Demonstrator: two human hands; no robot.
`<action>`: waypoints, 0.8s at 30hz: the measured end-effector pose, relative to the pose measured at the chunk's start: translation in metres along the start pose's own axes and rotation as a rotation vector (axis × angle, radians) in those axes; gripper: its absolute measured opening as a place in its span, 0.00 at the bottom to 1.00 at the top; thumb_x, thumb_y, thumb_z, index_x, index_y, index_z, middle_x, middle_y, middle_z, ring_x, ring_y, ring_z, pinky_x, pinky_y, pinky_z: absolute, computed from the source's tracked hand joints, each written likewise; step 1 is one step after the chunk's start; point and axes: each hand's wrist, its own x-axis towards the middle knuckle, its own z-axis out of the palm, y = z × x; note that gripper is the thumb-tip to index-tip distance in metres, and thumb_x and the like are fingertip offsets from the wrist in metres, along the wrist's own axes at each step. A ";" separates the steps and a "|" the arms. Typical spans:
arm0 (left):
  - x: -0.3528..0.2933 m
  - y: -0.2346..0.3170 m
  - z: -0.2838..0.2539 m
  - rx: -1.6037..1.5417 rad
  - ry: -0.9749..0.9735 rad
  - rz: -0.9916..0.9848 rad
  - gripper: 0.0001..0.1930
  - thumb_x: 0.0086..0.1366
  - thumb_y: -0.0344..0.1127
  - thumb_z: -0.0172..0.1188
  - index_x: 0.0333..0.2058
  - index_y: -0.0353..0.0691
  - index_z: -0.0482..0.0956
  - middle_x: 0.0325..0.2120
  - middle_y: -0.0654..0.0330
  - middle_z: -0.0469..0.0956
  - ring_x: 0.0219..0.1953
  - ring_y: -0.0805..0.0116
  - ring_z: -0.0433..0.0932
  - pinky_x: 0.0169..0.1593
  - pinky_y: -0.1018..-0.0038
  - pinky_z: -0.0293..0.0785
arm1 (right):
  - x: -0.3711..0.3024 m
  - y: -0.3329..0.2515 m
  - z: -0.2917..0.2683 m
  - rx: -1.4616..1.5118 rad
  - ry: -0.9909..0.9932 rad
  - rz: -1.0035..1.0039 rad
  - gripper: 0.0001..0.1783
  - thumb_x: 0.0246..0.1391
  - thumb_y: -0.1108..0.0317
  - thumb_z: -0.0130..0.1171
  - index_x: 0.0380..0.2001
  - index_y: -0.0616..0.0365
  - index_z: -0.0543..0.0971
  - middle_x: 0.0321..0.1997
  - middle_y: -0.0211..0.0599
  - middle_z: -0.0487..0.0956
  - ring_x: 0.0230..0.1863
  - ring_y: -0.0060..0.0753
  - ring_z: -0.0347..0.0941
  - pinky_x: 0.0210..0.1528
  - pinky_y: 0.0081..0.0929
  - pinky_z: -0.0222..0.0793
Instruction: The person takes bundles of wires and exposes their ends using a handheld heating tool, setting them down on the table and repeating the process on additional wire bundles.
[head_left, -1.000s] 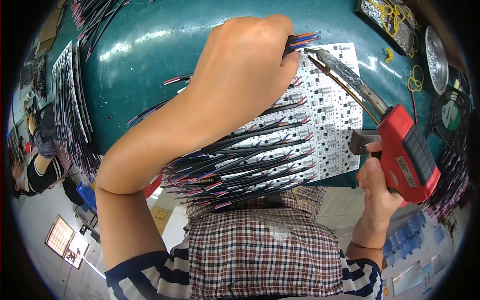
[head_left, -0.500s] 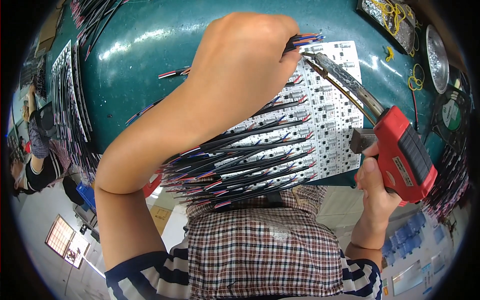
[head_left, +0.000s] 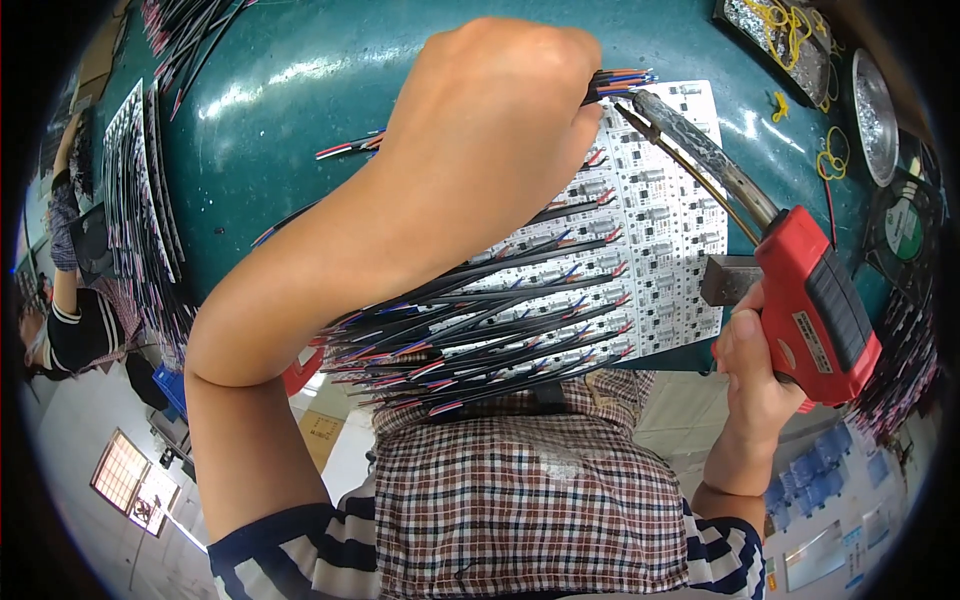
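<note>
Over the far edge of the white board (head_left: 672, 240), the left hand (head_left: 510, 75) is curled into a fist around a bunch of wires (head_left: 625, 80). Their orange and blue ends poke out on its right side. The right hand (head_left: 755, 370), just right of the board, is wrapped around the handle of a red soldering gun (head_left: 815, 300). The gun's long nose leans over the board, and its tip is close to the wires; I cannot tell if they touch. More black wires (head_left: 520, 310) lie in rows on the board.

Past the board's far right corner is a dark tray (head_left: 762, 62) with yellow loops (head_left: 785, 30) and shiny bits in it. Right of the board, near that tray, a round metal bowl (head_left: 855, 115) has shiny silver bits inside.

Compared with half a second ago, the wire ends sit a tiny bit farther right over the board. The gun has also moved slightly right and farther from the person.
</note>
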 end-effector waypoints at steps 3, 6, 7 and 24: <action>0.000 0.002 0.001 -0.007 0.006 0.001 0.07 0.50 0.29 0.64 0.20 0.32 0.76 0.18 0.46 0.75 0.24 0.45 0.77 0.31 0.55 0.75 | -0.001 0.005 -0.001 -0.021 0.051 0.039 0.15 0.52 0.81 0.66 0.44 0.64 0.80 0.38 0.33 0.81 0.34 0.20 0.74 0.37 0.20 0.71; -0.001 0.002 0.000 -0.004 -0.002 0.000 0.07 0.50 0.28 0.64 0.20 0.32 0.76 0.17 0.45 0.75 0.24 0.45 0.77 0.31 0.55 0.75 | 0.000 0.004 0.001 -0.080 0.092 0.063 0.16 0.51 0.81 0.68 0.44 0.64 0.80 0.38 0.33 0.81 0.35 0.22 0.75 0.38 0.21 0.72; -0.001 0.002 0.001 -0.003 0.000 0.001 0.07 0.50 0.28 0.64 0.20 0.32 0.76 0.17 0.45 0.75 0.24 0.45 0.77 0.31 0.56 0.75 | 0.000 0.004 0.001 -0.086 0.076 0.058 0.16 0.51 0.81 0.68 0.44 0.64 0.80 0.38 0.33 0.81 0.36 0.22 0.75 0.40 0.21 0.73; 0.000 -0.004 -0.001 0.008 -0.025 -0.034 0.09 0.54 0.31 0.63 0.22 0.32 0.76 0.18 0.44 0.75 0.25 0.43 0.77 0.32 0.52 0.74 | 0.001 0.012 -0.016 -0.131 0.301 -0.293 0.19 0.58 0.78 0.58 0.53 0.73 0.71 0.34 0.40 0.76 0.15 0.14 0.58 0.19 0.17 0.56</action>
